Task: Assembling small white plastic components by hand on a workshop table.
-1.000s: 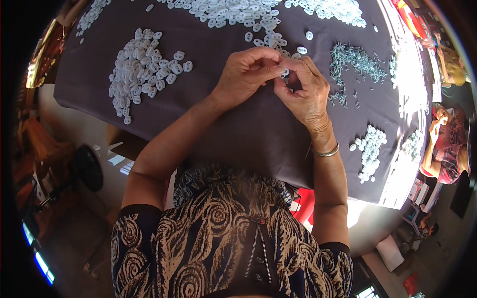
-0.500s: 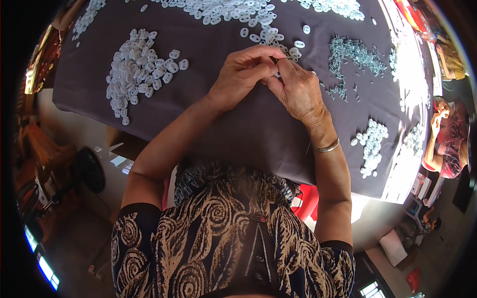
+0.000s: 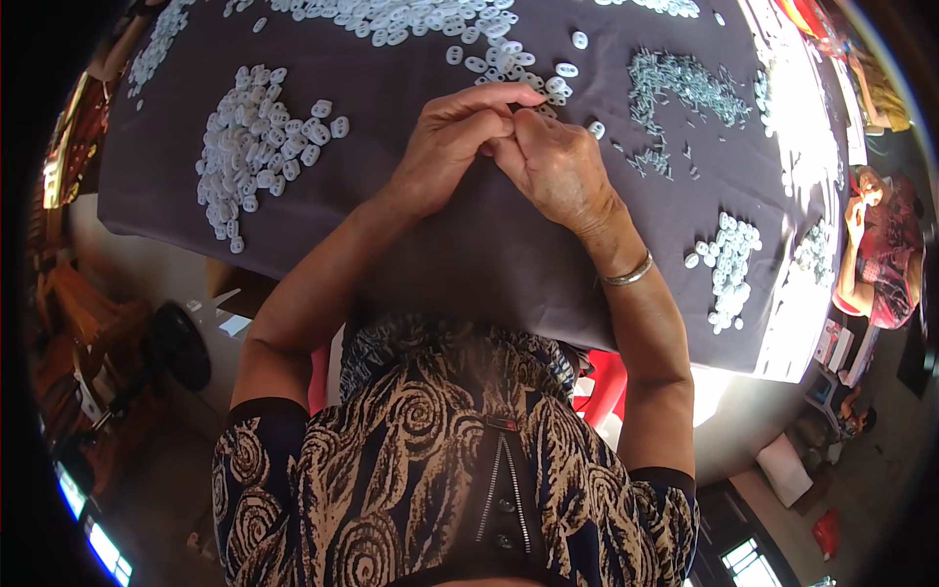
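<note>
Over the dark cloth, my left hand (image 3: 450, 142) and my right hand (image 3: 555, 161) meet at the fingertips. Both are closed in a pinch, and whatever lies between the fingers is hidden. Just beyond them is a trail of small white oval plastic pieces with two holes (image 3: 507, 61), running back to a large heap (image 3: 391, 18). Left of my left hand spreads another pile of white oval pieces (image 3: 245, 137). To the right of my right hand lies a scatter of small silvery screws or pins (image 3: 685, 88). One loose white piece (image 3: 597, 129) sits close beside my right knuckles.
A smaller pile of white pieces (image 3: 732, 269) lies near the table's right side, where bright sunlight falls on the cloth (image 3: 797, 196). Another person (image 3: 880, 254) sits beyond the right edge. At left on the floor stands a dark round object (image 3: 181, 344).
The tabletop has shifted slightly up and left in view. My hands stay together, moved a little left, and the small gap between their fingers has closed up.
</note>
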`<state>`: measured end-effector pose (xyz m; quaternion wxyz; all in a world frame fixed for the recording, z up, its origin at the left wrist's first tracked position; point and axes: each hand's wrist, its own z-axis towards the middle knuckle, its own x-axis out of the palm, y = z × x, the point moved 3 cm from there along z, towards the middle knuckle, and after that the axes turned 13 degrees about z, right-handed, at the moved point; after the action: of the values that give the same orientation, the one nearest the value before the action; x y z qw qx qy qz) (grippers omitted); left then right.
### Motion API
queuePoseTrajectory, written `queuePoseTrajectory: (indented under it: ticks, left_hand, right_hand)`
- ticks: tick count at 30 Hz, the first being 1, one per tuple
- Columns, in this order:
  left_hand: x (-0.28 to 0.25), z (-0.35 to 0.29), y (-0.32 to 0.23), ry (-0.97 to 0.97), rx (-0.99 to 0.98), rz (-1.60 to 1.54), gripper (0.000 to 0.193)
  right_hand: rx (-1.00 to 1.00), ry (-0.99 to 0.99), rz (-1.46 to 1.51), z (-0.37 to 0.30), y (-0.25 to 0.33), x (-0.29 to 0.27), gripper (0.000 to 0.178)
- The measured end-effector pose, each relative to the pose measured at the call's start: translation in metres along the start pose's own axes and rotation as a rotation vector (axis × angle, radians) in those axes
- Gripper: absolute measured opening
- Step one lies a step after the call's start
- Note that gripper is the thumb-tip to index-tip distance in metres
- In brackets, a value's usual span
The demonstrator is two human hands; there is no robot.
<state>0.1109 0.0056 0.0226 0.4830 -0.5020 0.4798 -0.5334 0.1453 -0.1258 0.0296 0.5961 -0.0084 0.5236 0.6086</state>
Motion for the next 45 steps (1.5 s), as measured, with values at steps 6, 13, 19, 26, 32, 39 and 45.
queuePoseTrajectory:
  ticks: [6,13,19,26,32,39,45]
  left_hand:
    - [-0.015,-0.008,-0.005,-0.044,-0.038,0.121,0.028]
    - [-0.072,-0.036,-0.043,-0.305,0.073,0.698,0.02]
    - [-0.098,-0.055,-0.075,-0.631,0.428,1.406,0.013]
    - [-0.02,-0.006,-0.047,-0.222,0.372,0.838,0.011]
    - [0.012,0.03,-0.01,-0.092,0.278,0.616,0.01]
    - [0.019,0.042,0.005,-0.11,0.329,0.533,0.013]
    - [0.019,0.041,-0.001,-0.031,0.366,0.472,0.015]
  right_hand:
    - [0.001,-0.009,-0.01,0.009,0.016,-0.004,0.029]
    - [0.354,-0.259,0.095,0.007,-0.02,-0.079,0.015]
    - [0.453,0.016,-0.007,-0.012,-0.03,-0.087,0.017]
    - [0.374,0.007,-0.069,-0.009,-0.025,-0.067,0.016]
    - [0.115,-0.023,-0.079,-0.01,-0.024,-0.056,0.013]
    - [0.17,0.029,-0.085,-0.004,-0.023,-0.054,0.013]
    - [0.469,0.07,0.296,0.01,-0.019,-0.068,0.005]
